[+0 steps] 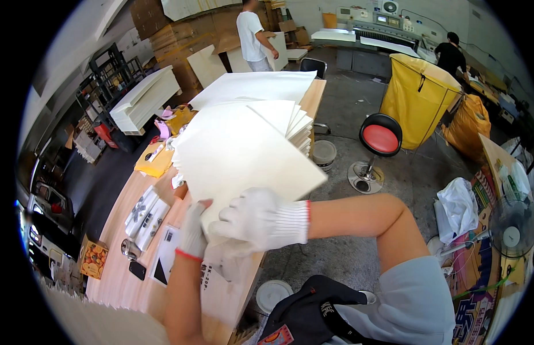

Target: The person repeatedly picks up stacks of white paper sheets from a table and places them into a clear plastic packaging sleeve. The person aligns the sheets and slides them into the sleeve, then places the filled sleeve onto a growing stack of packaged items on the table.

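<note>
Both hands wear white knit gloves with red cuffs. My left hand (pixel 193 229) is at the near left edge of a large cream board (pixel 244 152), thumb up, fingers partly hidden behind the edge. My right hand (pixel 258 217) reaches across the board's near corner, its fingers curled; what is inside them, if anything, is hidden. Beneath the board, a fanned stack of similar boards (pixel 302 127) shows at the right. A larger white sheet (pixel 264 86) lies beyond it. Below my hands, a whitish wrapper with dark print (pixel 216 282) lies on the table.
The wooden table (pixel 114 247) also bears white boxes (pixel 146 215), a phone (pixel 137 270) and yellow cloth (pixel 153 162). Buckets (pixel 324 154) and a red-seated stool (pixel 379 138) stand right, before a yellow bin (pixel 416 100). Two people are farther off. A fan (pixel 511 236) is far right.
</note>
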Motion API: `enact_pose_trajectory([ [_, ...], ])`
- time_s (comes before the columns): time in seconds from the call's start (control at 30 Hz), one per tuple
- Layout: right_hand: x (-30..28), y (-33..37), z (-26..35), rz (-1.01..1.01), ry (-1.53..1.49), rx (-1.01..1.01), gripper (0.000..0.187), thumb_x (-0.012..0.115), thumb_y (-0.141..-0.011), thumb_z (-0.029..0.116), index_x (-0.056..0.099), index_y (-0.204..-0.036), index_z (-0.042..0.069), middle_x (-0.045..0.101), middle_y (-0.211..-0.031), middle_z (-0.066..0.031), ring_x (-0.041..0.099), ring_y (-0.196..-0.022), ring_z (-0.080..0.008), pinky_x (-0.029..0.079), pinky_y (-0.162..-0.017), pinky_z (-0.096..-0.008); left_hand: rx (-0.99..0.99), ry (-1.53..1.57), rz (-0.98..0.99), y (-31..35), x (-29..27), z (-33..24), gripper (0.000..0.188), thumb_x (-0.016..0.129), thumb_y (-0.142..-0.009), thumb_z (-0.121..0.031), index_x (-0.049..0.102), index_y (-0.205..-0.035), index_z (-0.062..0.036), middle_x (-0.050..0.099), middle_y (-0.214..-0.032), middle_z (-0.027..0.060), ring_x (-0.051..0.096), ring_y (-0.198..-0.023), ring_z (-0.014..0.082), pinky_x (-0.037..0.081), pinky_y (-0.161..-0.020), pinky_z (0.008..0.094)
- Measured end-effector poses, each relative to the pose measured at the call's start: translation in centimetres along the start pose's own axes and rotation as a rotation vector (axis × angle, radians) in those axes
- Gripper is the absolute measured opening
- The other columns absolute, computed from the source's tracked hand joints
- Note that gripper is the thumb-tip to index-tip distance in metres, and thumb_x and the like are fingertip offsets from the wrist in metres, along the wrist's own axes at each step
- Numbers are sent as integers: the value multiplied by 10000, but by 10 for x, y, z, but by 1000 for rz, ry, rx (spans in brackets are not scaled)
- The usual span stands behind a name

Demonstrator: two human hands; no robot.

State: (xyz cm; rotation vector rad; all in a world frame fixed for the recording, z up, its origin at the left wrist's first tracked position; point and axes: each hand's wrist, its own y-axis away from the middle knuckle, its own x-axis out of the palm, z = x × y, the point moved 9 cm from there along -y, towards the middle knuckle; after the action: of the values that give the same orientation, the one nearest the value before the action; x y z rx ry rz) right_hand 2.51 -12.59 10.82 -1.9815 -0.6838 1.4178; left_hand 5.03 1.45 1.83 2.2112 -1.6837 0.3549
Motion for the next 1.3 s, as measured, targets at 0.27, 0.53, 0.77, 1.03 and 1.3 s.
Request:
enact_pose_trajectory([
  [0.27, 51, 96, -73, 99, -1144, 819, 533, 505, -923, 344, 374, -1384, 111, 401, -1394, -139, 437, -1241, -245, 329, -1043, -319, -20, -536, 120, 44, -56, -42, 460, 528, -818, -107, 451, -1240, 61, 613, -1064, 131, 637, -869, 192, 537, -708, 274],
  [0.53, 104, 91, 24, 164, -43, 387, 437, 622, -820, 229, 541, -1228, 95, 530, -1181, -147, 525, -1073, -292, 453, -861, -388, 43, -1264, 149, 79, 24, 70, 930, 738, -746, -295, 192, -1430, 19, 397, -1368, 224, 413, -1242, 313, 322, -1035, 365],
  [0.77, 58, 64, 13, 419, -288, 333, 205, 581, -818, 300, 571, -863, 101, 565, -833, -101, 618, -677, -292, 495, -542, -409, 317, -3, -201, 93, -124, -12, 493, 448, -942, -187, 341, -1397, -29, 425, -1378, 108, 475, -1191, 191, 478, -848, 269],
  [1.03, 141, 68, 70, 1281, -379, 160, 294, 573, -843, 336, 640, -980, 86, 661, -881, -140, 655, -731, -298, 509, -632, -396, 334, -1149, -139, 147, -46, 42, 518, 574, -788, -72, 486, -1297, -111, 606, -921, 128, 618, -796, 226, 503, -741, 326],
  [1.3, 227, 74, 114, 809, -990, 427, 491, 638, -811, 366, 572, -1176, 44, 586, -1142, -144, 572, -1030, -243, 448, -867, -356, 548, -1109, -165, 145, -40, 70, 414, 527, -692, 43, 652, -1054, -114, 650, -913, 89, 600, -696, 248, 497, -671, 340],
])
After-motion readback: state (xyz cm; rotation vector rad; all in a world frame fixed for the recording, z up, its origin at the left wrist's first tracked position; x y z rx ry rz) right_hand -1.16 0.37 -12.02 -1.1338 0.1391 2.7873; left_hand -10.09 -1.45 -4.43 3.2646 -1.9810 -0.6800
